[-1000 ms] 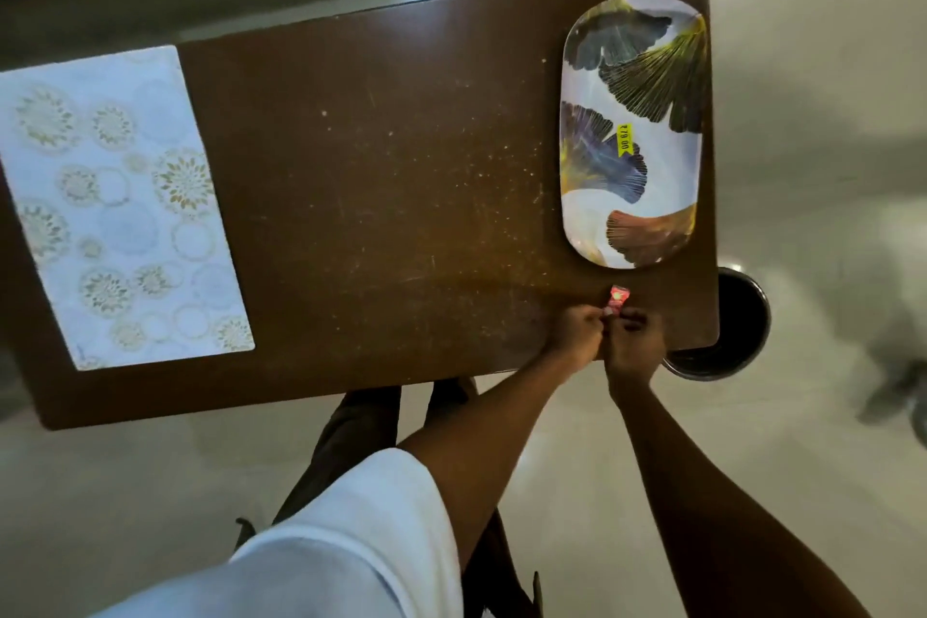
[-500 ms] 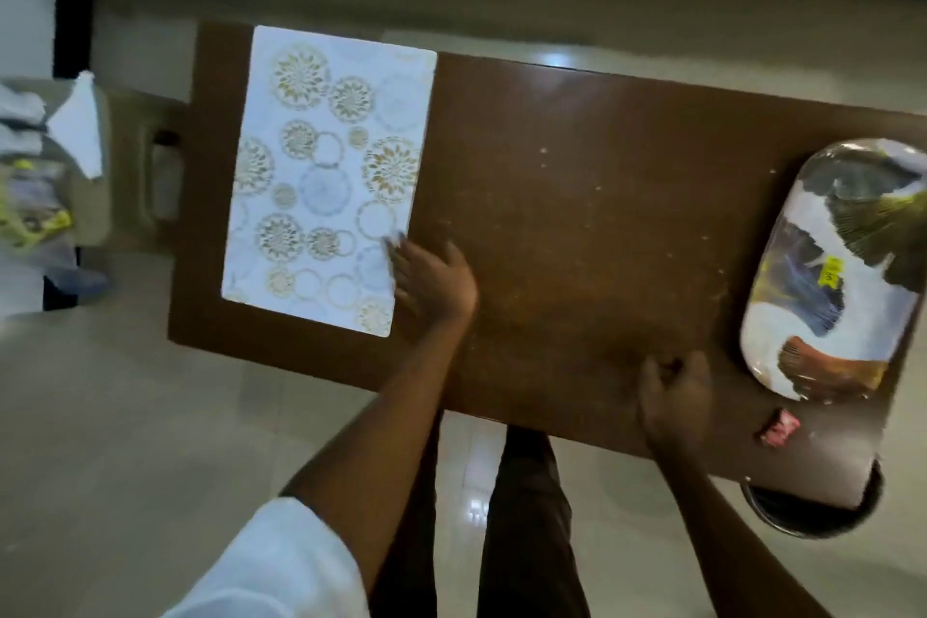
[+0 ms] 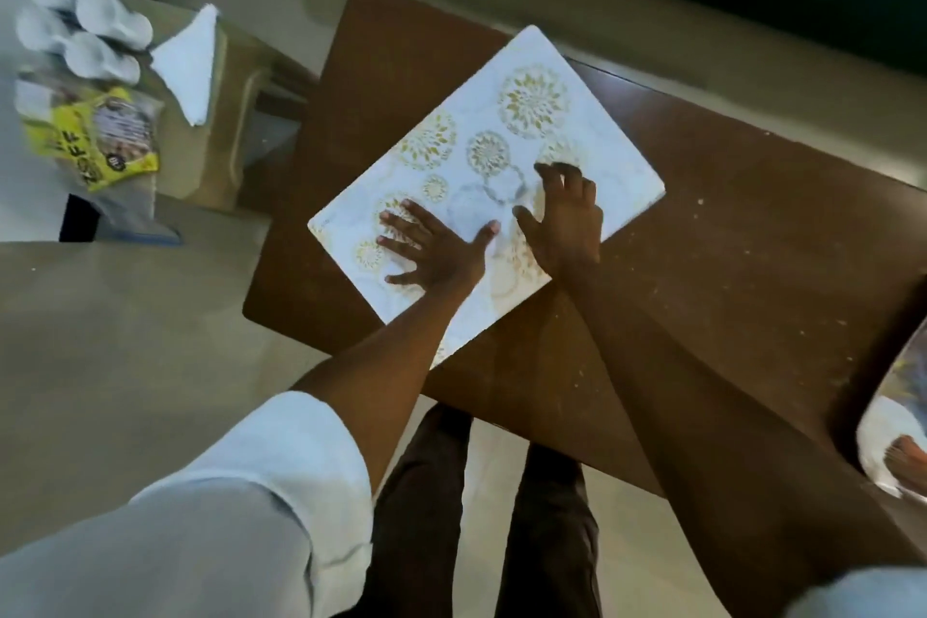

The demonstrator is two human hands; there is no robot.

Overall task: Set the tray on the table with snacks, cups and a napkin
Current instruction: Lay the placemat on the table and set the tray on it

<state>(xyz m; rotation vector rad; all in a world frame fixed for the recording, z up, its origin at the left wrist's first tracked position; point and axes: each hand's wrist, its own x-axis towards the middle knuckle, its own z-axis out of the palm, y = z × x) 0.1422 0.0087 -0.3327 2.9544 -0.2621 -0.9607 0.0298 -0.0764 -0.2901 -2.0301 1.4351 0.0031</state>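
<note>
- Left grip and right grip, fingers spread, press the placemat on the tabletop.
- Tray lies at the tabletop's right end.
- Cups, napkin and snack packet sit far left.

The tray is cut off by the right edge. At far left, 4 white cups and the yellow snack packet are motion-blurred, the packet's print unreadable.
</note>
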